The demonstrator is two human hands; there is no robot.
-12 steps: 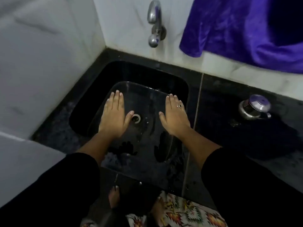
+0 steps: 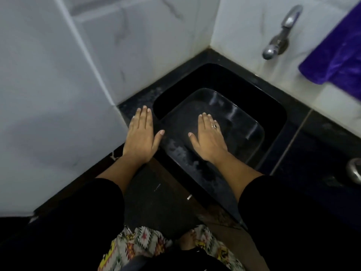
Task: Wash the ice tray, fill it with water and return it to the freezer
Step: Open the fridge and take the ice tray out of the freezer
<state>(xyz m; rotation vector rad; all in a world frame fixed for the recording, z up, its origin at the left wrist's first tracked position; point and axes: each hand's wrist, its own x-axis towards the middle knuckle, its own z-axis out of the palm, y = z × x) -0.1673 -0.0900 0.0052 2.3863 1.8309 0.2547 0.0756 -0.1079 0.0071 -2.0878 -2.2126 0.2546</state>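
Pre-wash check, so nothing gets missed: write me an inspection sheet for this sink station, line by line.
Surface: black stone counter around a black sink; pale smears on the sink's near rim.
Job's things: ice tray, nothing seen; tap on the wall above the sink, no stream visible.
Clutter: steel vessel at the counter's right edge, partly cut off by the frame.
Grippers: left hand flat, fingers straight, over the counter left of the sink; right hand, wearing a ring, fingers straight, over the basin; both hold nothing.
Cables: nothing seen.
Surroundings: white marbled wall tiles; purple cloth hanging at upper right; patterned garment and a bare foot below.
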